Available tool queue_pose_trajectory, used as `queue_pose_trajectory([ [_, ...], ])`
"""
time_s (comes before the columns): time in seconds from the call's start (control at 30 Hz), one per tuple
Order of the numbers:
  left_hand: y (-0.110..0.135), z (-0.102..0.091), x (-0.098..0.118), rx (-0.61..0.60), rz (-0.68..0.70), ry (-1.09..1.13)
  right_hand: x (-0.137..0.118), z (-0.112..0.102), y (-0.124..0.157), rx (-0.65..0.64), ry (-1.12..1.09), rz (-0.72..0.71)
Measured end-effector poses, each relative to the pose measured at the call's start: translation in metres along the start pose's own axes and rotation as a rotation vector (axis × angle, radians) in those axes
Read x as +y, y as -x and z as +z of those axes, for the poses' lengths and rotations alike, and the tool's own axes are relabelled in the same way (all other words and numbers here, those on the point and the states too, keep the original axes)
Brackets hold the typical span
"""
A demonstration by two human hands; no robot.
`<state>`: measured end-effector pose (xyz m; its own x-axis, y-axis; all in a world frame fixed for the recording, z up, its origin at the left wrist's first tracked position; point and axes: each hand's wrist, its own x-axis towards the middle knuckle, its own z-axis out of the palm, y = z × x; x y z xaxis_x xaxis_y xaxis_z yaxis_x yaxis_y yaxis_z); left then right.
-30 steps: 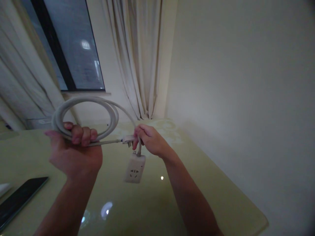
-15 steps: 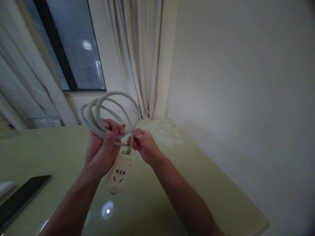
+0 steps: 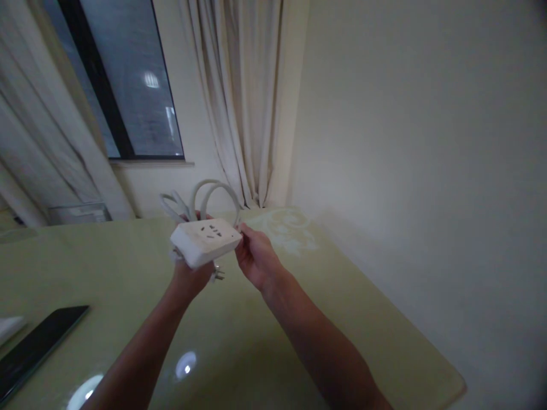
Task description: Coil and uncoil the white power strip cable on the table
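Head view: a white, rectangular plastic socket block (image 3: 209,239) is held above the glossy pale-green worktop (image 3: 273,330). The grip of the right hand (image 3: 256,253) is closed at the block's cable end. The left hand (image 3: 192,276) is placed beneath and behind the block; its grip, partly hidden there, is closed around the looped white round cable (image 3: 220,187). The loops are seen beyond the block. A white plug with metal prongs (image 3: 218,274) is positioned just below the block.
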<state>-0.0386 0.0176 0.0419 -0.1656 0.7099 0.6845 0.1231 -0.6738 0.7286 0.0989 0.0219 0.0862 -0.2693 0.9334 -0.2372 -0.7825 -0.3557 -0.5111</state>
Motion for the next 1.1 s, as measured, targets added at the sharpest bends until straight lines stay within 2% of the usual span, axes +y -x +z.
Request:
queue_pose_trajectory([
  [0.07,0.0,-0.001,-0.003,0.022,-0.001,-0.083,0.002,0.004,0.005,0.031,-0.018,0.014],
  [0.17,0.001,-0.001,-0.002,0.064,-0.029,-0.128,0.005,0.005,0.01,0.014,0.01,-0.051],
  [0.3,-0.002,-0.006,-0.003,0.094,-0.022,-0.062,0.008,0.001,0.012,-0.067,0.162,-0.172],
  [0.4,-0.005,-0.01,-0.003,0.092,-0.013,-0.017,0.008,-0.001,0.014,-0.097,0.184,-0.228],
  [0.53,-0.006,-0.007,0.006,0.042,-0.089,0.226,0.007,0.002,0.017,-0.058,0.168,-0.26],
  [0.63,-0.006,-0.001,0.018,0.043,-0.174,0.462,0.005,0.001,0.016,-0.091,0.197,-0.278],
  [0.77,-0.005,0.003,0.03,0.089,-0.258,0.576,0.001,-0.002,0.012,-0.13,0.232,-0.309],
  [0.87,-0.007,0.004,0.034,0.241,-0.244,0.603,0.001,-0.004,0.009,-0.179,0.31,-0.266],
  [1.0,-0.015,-0.001,0.044,0.464,-0.221,0.648,0.005,-0.009,0.006,-0.35,0.613,-0.105],
  [1.1,-0.02,-0.009,0.054,0.45,-0.218,0.716,0.007,-0.013,0.001,-0.442,0.825,0.015],
])
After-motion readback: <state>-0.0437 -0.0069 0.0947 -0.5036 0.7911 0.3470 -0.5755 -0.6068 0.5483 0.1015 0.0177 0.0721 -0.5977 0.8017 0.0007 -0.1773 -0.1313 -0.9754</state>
